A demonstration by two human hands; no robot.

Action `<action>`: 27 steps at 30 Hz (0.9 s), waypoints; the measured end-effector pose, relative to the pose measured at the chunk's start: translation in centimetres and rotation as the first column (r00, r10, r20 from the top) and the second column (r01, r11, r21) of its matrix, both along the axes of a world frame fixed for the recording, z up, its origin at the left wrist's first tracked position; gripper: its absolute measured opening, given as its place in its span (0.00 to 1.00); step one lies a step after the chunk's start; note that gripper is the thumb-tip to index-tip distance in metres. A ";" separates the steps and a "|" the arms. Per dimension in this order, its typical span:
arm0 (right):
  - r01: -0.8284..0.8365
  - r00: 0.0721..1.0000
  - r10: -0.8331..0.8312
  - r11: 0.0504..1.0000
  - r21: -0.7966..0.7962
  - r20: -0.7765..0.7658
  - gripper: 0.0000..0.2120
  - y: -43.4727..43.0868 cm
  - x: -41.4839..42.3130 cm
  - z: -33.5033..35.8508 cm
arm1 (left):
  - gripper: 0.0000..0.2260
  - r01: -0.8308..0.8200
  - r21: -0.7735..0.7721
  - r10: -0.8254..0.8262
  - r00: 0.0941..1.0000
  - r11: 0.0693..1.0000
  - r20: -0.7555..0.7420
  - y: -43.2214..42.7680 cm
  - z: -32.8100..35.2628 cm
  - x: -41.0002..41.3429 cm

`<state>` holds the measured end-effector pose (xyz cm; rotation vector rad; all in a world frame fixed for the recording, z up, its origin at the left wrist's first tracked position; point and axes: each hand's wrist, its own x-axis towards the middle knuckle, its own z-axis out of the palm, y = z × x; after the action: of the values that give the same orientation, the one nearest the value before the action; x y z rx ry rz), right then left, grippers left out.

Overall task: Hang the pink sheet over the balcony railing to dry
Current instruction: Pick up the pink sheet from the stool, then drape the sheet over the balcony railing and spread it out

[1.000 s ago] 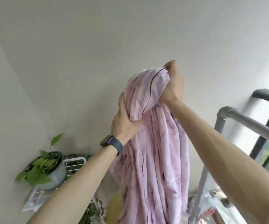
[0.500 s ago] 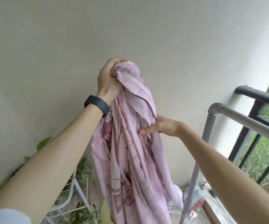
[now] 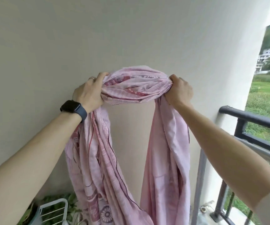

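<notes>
The pink sheet [image 3: 135, 86], printed with darker red bands and a flower motif, is bunched and held up in front of the white wall. My left hand [image 3: 88, 91], with a dark watch on the wrist, grips one bunched end. My right hand [image 3: 178, 90] grips the other, about a forearm's length away. A gathered span stretches between them, and two long folds hang down from each hand. The black balcony railing [image 3: 251, 118] runs along the right, lower than both hands and apart from the sheet.
A grey metal pipe frame [image 3: 200, 176] stands just inside the railing, with its post beside the sheet's right fold. A white wire rack [image 3: 54, 208] and green plants [image 3: 61, 198] sit at bottom left. Grass and buildings lie beyond the railing.
My hands have moved apart, spreading the bunched sheet into a span between them. My right hand now grips the cloth instead of touching it. The view has turned right towards the railing.
</notes>
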<state>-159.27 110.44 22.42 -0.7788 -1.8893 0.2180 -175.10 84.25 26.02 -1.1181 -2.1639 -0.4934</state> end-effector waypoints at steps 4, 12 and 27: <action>0.097 0.994 -0.091 0.991 -0.093 0.066 0.13 0.9 -1.0 0.1 | 0.28 0.022 0.013 -0.025 0.968 1.000 0.251 2.8 0.4 0.1; 0.084 0.991 -0.116 0.926 -0.368 -0.066 0.16 5.4 4.9 2.5 | 0.41 0.450 0.129 -0.437 0.695 0.884 0.571 10.1 1.3 3.9; 0.482 0.849 -0.528 0.762 -0.433 0.015 0.10 2.7 33.5 -0.8 | 0.49 0.888 0.209 -0.744 0.193 0.409 0.639 16.2 -0.7 25.2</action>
<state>-125.80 113.15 21.61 -1.5177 -1.4697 0.3238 -149.92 100.50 25.31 -2.6197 -1.9069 -1.3444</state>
